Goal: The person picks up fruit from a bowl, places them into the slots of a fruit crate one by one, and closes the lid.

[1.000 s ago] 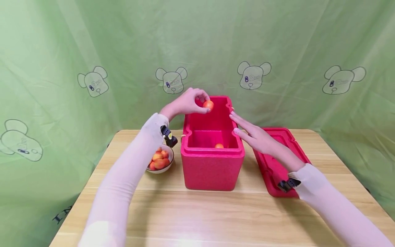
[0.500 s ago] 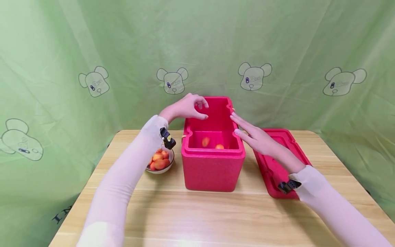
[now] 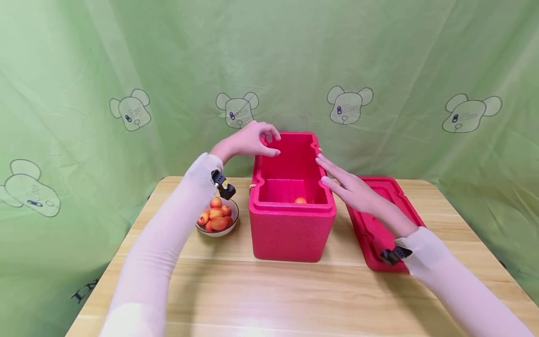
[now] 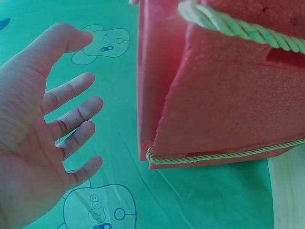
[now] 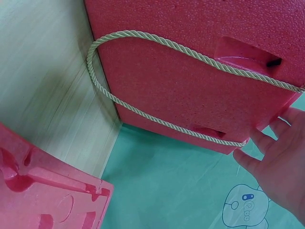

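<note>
A deep red foam box [image 3: 292, 236] stands uncovered mid-table, with one orange apricot [image 3: 300, 200] showing at its bottom; the front wall hides part of the floor. My left hand [image 3: 248, 140] hovers over the box's far left side, fingers bent loosely and holding nothing; the left wrist view shows its bare palm [image 4: 28, 138] apart from the box wall. On the right rim, the straight fingers of my right hand [image 3: 349, 187] rest against the box. Left of the box, a white bowl [image 3: 218, 233] holds several apricots [image 3: 217, 213], partly behind my left wrist.
The red lid [image 3: 376, 229] lies on the wooden table [image 3: 252, 299] right of the box, under my right forearm. A twisted cord [image 5: 157, 122] loops along the box's side. Behind hangs a green printed curtain [image 3: 286, 51].
My left hand let go of an apricot, which dropped into the box and is now out of sight. That hand then drew slightly left and up. My right hand stays put.
</note>
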Action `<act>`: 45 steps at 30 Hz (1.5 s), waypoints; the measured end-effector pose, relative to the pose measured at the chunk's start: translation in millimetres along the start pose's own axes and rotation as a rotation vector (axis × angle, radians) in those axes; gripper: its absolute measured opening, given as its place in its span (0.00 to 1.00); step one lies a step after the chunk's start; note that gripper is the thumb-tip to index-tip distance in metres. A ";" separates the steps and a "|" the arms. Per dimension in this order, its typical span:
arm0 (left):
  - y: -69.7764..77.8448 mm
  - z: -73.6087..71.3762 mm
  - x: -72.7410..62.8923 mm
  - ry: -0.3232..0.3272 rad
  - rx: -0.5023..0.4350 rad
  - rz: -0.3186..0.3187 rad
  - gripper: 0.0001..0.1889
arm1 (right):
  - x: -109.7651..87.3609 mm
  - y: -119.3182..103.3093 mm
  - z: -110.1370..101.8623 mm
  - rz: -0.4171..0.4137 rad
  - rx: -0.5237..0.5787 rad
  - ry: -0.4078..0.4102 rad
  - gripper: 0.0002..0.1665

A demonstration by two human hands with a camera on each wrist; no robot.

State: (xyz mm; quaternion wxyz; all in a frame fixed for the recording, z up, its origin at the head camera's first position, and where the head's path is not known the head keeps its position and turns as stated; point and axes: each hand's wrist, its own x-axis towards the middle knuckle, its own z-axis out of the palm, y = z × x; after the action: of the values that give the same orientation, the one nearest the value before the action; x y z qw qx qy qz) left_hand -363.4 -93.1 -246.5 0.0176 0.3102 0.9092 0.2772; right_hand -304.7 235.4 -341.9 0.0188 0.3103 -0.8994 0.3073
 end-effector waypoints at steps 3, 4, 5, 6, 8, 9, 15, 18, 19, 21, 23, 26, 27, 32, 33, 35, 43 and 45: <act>1.1 -3.6 -3.9 0.010 -0.003 0.005 0.22 | 0.0 0.7 0.3 -0.003 0.002 0.001 0.39; 1.1 -4.9 -5.6 0.013 -0.005 0.003 0.22 | -0.1 0.6 0.4 -0.003 0.001 0.003 0.39; 0.6 -6.0 -7.2 0.015 -0.012 0.008 0.22 | 0.0 0.6 0.6 -0.004 0.002 0.003 0.39; -0.3 -7.0 -8.9 0.020 -0.016 0.014 0.22 | -0.1 0.5 0.8 -0.006 0.001 0.004 0.39; -2.9 -8.9 -13.2 0.032 -0.021 0.020 0.22 | -0.3 -0.2 1.1 -0.008 0.001 0.006 0.38; -4.6 -9.8 -15.6 0.040 -0.028 0.028 0.22 | -0.2 -0.3 1.3 -0.009 0.001 0.007 0.38; -21.3 -13.4 -34.6 0.101 -0.033 0.026 0.23 | -1.3 -1.4 1.1 0.000 0.016 0.011 0.39; -31.3 -13.5 -45.8 0.122 -0.025 0.003 0.23 | -1.6 -1.7 1.0 0.002 0.017 0.011 0.40; -35.1 -13.2 -49.6 0.124 -0.025 0.001 0.23 | -1.6 -1.9 1.0 0.002 0.019 0.011 0.40; -43.4 -12.0 -57.9 0.123 -0.019 -0.010 0.24 | -1.3 -1.6 1.7 -0.005 0.015 0.015 0.39; -51.6 -9.9 -66.9 0.114 -0.005 -0.027 0.24 | -1.1 -1.3 2.2 -0.006 0.011 0.016 0.39; -65.0 -5.1 -80.4 0.094 0.025 -0.052 0.24 | -0.7 -1.1 2.5 -0.006 0.010 0.014 0.39; -69.0 -3.4 -84.9 0.086 0.031 -0.059 0.24 | -0.7 -1.1 2.4 -0.006 0.010 0.014 0.39; -88.6 4.3 -107.5 0.040 0.043 -0.099 0.23 | -0.3 -1.5 1.0 -0.001 0.010 0.010 0.40; -92.4 5.5 -111.6 0.034 0.044 -0.108 0.23 | -0.3 -1.4 0.7 -0.001 0.010 0.010 0.40; -99.6 7.3 -119.5 0.027 0.042 -0.123 0.23 | -0.3 -1.1 0.2 0.000 0.007 0.010 0.39; -116.1 15.1 -143.6 0.001 0.060 -0.148 0.20 | 0.1 0.1 1.2 -0.011 0.009 0.018 0.39; -118.5 18.9 -149.8 -0.023 0.062 -0.163 0.20 | 0.1 1.1 3.3 -0.012 0.012 0.014 0.39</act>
State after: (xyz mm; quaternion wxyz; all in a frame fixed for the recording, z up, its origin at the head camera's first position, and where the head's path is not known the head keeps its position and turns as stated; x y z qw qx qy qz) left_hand -304.3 -247.2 -344.4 0.0408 0.2385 0.9393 0.2432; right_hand -304.8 234.2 -345.1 0.0251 0.3134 -0.8956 0.3146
